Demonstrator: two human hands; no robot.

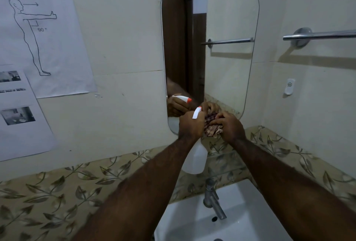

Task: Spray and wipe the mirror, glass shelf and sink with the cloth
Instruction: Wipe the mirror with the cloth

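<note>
A tall mirror [227,28] with rounded corners hangs on the wall above the white sink [179,219]. My left hand [190,125] grips the neck of a translucent white spray bottle [195,159] with a white trigger and orange nozzle, held in front of the mirror's lower edge. My right hand [231,127] presses a checked brown cloth [211,125] flat against the bottom of the mirror. A glass shelf [227,156] sits just under my hands, partly hidden by my forearms. Both hands and the bottle are reflected in the mirror.
A metal tap [212,200] stands at the back of the sink. A steel towel rail [317,35] and a small white hook [289,86] are on the right wall. Paper posters [38,34] hang on the left wall. A leaf-patterned tile band [57,192] runs along the wall.
</note>
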